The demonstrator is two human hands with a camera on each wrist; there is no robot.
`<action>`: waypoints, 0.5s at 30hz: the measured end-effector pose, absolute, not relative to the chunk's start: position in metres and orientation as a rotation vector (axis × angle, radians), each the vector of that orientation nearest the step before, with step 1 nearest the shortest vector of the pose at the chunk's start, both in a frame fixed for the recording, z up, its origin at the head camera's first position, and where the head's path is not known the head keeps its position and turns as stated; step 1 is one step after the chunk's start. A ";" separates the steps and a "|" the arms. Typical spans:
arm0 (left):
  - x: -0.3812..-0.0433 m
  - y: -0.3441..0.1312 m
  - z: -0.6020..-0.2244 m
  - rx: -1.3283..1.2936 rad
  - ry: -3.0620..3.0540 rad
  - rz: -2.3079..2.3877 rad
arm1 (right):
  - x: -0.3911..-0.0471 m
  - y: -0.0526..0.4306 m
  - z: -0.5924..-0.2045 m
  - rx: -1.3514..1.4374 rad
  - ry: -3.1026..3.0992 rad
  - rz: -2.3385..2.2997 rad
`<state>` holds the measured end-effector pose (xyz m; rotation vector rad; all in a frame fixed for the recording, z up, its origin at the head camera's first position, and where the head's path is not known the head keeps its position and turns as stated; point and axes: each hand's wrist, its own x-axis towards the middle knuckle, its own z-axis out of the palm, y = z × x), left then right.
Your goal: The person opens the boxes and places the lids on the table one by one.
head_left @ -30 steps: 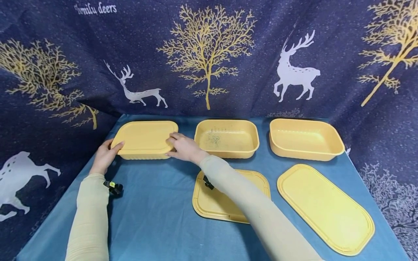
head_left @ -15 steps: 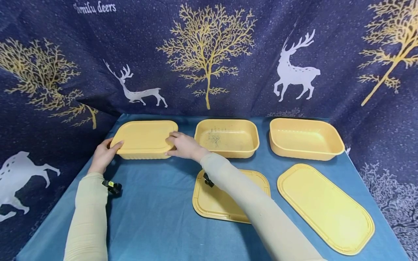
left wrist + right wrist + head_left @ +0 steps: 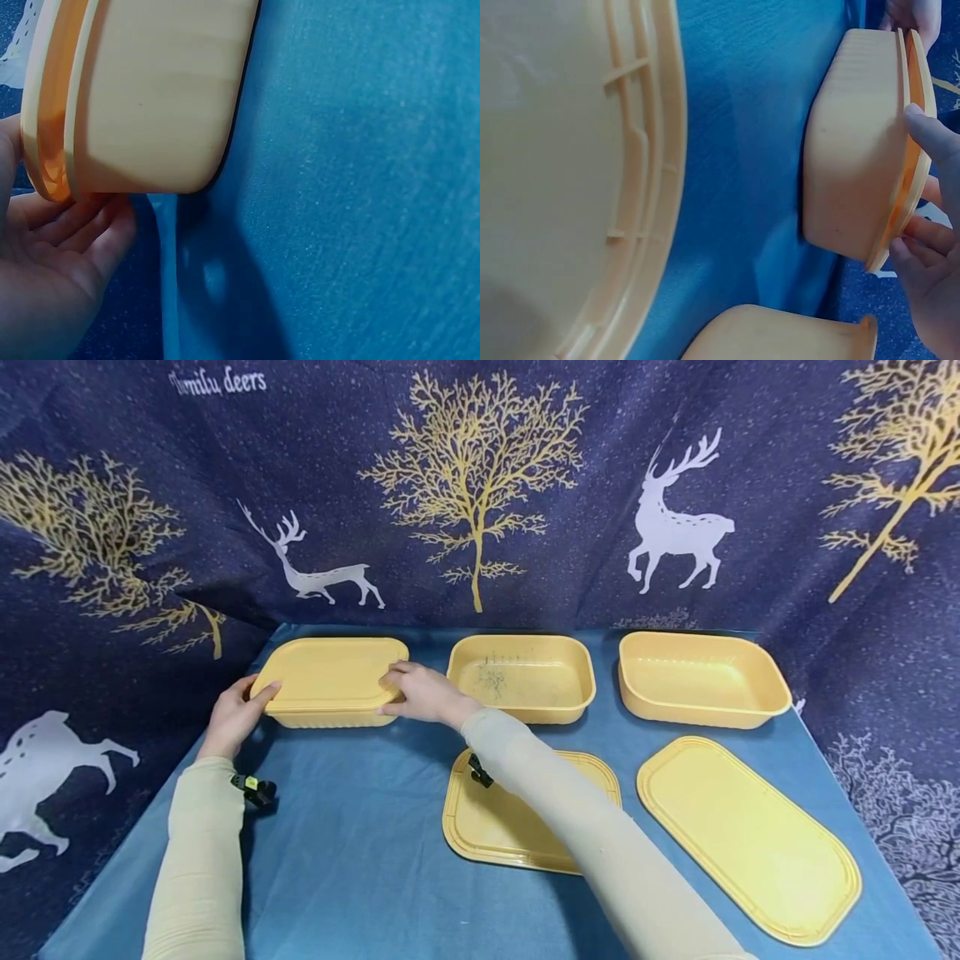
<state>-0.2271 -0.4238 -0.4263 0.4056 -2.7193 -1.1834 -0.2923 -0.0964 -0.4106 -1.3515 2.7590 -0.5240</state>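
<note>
A yellow lid (image 3: pixel 333 672) lies over a yellow plastic box (image 3: pixel 330 719) at the table's back left. Between the lid's edge and the box rim runs a narrow orange gap in the left wrist view. My left hand (image 3: pixel 234 714) grips the lid's left end, thumb on top; its fingers (image 3: pixel 97 229) are partly hidden behind the box. At the other end, my right hand (image 3: pixel 423 693) holds the lid's right corner. In the right wrist view its thumb (image 3: pixel 930 135) lies at the gap, while other fingers reach around the lid's edge.
Two uncovered yellow boxes stand to the right, a middle box (image 3: pixel 522 710) with dark specks inside and a right box (image 3: pixel 697 710). Two loose lids lie in front: one lid (image 3: pixel 487 827) partly under my right forearm, another lid (image 3: pixel 750 843) slanted on the blue cloth (image 3: pixel 345 860).
My left hand and the lid's left end have shifted slightly left. The right hand keeps its hold, with barely any movement. The other boxes and lids stay put.
</note>
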 end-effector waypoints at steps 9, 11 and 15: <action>-0.229 -0.425 -0.424 0.407 -2.704 -1.196 | -0.297 -0.097 -0.404 -1.345 2.776 -0.522; -0.230 -0.425 -0.422 0.397 -2.705 -1.178 | -0.299 -0.097 -0.402 -1.344 2.781 -0.520; -0.231 -0.425 -0.415 0.371 -2.695 -1.152 | -0.301 -0.098 -0.400 -1.347 2.780 -0.523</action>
